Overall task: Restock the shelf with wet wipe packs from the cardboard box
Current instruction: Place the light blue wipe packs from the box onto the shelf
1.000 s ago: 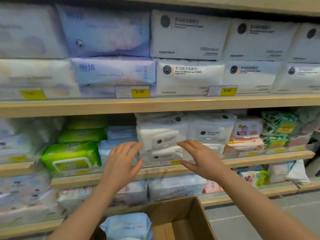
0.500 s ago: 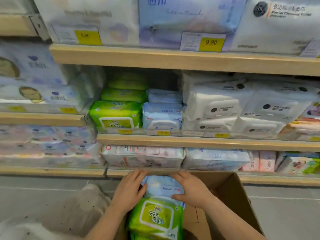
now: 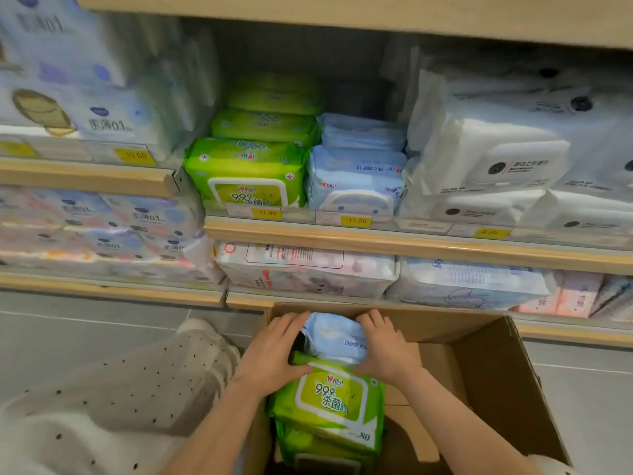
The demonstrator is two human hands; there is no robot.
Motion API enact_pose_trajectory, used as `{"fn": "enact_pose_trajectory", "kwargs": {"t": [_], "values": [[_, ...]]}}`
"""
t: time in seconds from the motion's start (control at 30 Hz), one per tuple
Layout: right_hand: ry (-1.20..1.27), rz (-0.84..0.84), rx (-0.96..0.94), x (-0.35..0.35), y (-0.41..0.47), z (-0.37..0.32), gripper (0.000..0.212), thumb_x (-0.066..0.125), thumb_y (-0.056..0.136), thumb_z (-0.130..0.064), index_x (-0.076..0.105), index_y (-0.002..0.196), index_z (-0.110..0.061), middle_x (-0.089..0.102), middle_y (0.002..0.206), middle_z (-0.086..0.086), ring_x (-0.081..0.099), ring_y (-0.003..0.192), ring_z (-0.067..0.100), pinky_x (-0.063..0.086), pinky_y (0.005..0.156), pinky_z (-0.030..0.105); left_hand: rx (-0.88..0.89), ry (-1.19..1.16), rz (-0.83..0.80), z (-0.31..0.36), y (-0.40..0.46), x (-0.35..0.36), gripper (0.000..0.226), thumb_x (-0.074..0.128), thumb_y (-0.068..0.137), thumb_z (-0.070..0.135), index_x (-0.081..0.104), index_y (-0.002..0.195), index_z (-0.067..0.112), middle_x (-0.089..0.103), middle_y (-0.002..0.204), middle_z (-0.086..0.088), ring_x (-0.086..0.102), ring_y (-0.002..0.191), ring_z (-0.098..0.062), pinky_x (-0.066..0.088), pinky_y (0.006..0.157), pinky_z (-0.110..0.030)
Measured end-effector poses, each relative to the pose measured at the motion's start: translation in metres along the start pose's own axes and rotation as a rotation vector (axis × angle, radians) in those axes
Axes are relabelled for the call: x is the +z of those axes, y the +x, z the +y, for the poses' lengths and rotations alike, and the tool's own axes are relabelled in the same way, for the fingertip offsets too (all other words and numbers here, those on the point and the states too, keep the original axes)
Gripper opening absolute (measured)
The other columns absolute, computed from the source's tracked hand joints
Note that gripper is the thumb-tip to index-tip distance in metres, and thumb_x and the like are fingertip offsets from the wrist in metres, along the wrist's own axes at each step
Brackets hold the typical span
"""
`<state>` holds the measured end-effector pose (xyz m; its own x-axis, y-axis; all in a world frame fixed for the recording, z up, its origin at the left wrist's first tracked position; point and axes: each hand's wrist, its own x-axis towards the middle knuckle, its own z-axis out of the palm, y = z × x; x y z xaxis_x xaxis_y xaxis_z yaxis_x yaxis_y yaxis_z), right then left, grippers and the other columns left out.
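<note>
An open cardboard box [image 3: 496, 378] stands on the floor below the shelves. Inside it a light blue wet wipe pack [image 3: 334, 335] stands on edge at the far side, with green wet wipe packs [image 3: 329, 402] nearer me. My left hand [image 3: 274, 351] presses the blue pack's left side and my right hand [image 3: 385, 347] its right side, gripping it between them. On the middle shelf [image 3: 394, 243], green packs [image 3: 245, 169] and blue packs [image 3: 356, 180] of the same kinds sit side by side.
White packs [image 3: 507, 156] fill the middle shelf to the right. Pink and blue packs [image 3: 308, 269] lie on the bottom shelf just behind the box. Tissue packs [image 3: 85, 125] fill the left bay. My dotted trouser knee [image 3: 144, 375] is left of the box on the grey floor.
Both hands dropped from the middle shelf into the box and closed on the blue pack. My view tilted down and moved closer.
</note>
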<state>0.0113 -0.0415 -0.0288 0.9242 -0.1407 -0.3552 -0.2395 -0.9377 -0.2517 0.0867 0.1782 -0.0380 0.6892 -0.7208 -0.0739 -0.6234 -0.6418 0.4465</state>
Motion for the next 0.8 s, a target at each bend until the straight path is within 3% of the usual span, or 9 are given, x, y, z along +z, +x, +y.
{"fn": "enact_pose_trajectory", "kwargs": {"t": [0.1,0.23,0.37,0.43,0.5,0.63,0.73,0.8], "values": [[0.059,0.021,-0.011,-0.011,-0.007,0.001,0.068,0.073,0.063,-0.033,0.040,0.121,-0.020,0.044,0.121,0.000,0.041,0.109,0.024,0.034,0.076,0.035,-0.073,-0.101,-0.019,0.008,0.001,-0.014,0.096,0.075,0.068,0.049,0.022,0.145,0.025,0.031,0.146,0.007,0.030,0.133,-0.014,0.035,0.101,-0.027],[0.136,0.096,-0.112,-0.051,-0.020,0.003,0.069,0.075,0.057,-0.027,0.044,0.117,-0.016,0.046,0.111,0.001,0.043,0.102,0.023,0.036,0.074,0.033,-0.108,-0.258,0.035,0.025,0.005,-0.036,0.098,0.082,0.058,0.045,0.029,0.140,0.032,0.037,0.140,0.010,0.034,0.130,-0.013,0.035,0.100,-0.025],[0.324,0.132,-0.197,-0.105,-0.037,-0.007,0.080,0.083,0.056,-0.023,0.044,0.125,-0.014,0.044,0.111,-0.003,0.040,0.101,0.011,0.034,0.078,0.020,-0.134,-0.686,0.097,0.052,0.017,-0.076,0.106,0.092,0.049,0.027,0.025,0.129,0.048,0.046,0.127,0.021,0.049,0.116,-0.004,0.039,0.085,-0.005],[0.399,0.156,-0.218,-0.130,-0.042,-0.015,0.081,0.085,0.056,-0.019,0.044,0.125,-0.014,0.044,0.112,-0.004,0.044,0.103,0.011,0.033,0.075,0.013,-0.142,-0.835,0.072,0.063,0.019,-0.099,0.110,0.090,0.053,0.008,0.022,0.134,0.037,0.046,0.123,0.021,0.050,0.109,0.003,0.042,0.079,-0.004],[0.460,0.164,-0.236,-0.148,-0.044,-0.024,0.080,0.087,0.055,-0.018,0.047,0.124,-0.015,0.049,0.114,-0.003,0.049,0.105,0.013,0.038,0.080,0.016,-0.157,-0.850,0.051,0.069,0.017,-0.118,0.095,0.086,0.056,-0.001,0.030,0.128,0.025,0.046,0.114,0.024,0.051,0.107,0.000,0.042,0.076,-0.002],[0.484,0.160,-0.304,-0.162,-0.040,-0.043,0.076,0.089,0.053,-0.022,0.051,0.118,-0.016,0.057,0.110,0.001,0.056,0.099,0.015,0.047,0.083,0.027,-0.237,-0.828,0.101,0.063,0.010,-0.139,0.079,0.090,0.049,0.015,0.044,0.113,0.025,0.053,0.107,0.022,0.055,0.098,0.001,0.045,0.072,-0.006],[0.488,0.168,-0.356,-0.158,-0.034,-0.052,0.080,0.089,0.054,-0.026,0.050,0.123,-0.019,0.054,0.114,-0.005,0.051,0.103,0.009,0.038,0.084,0.007,-0.292,-0.845,0.157,0.054,0.003,-0.145,0.074,0.092,0.046,0.017,0.045,0.100,0.035,0.055,0.104,0.022,0.053,0.093,0.007,0.046,0.068,-0.008],[0.493,0.177,-0.399,-0.155,-0.030,-0.052,0.083,0.089,0.056,-0.028,0.048,0.127,-0.019,0.049,0.118,-0.008,0.045,0.107,0.002,0.028,0.086,-0.002,-0.319,-0.850,0.188,0.047,-0.001,-0.144,0.078,0.092,0.036,0.028,0.045,0.097,0.037,0.055,0.105,0.022,0.054,0.095,0.007,0.045,0.073,-0.011]]}}
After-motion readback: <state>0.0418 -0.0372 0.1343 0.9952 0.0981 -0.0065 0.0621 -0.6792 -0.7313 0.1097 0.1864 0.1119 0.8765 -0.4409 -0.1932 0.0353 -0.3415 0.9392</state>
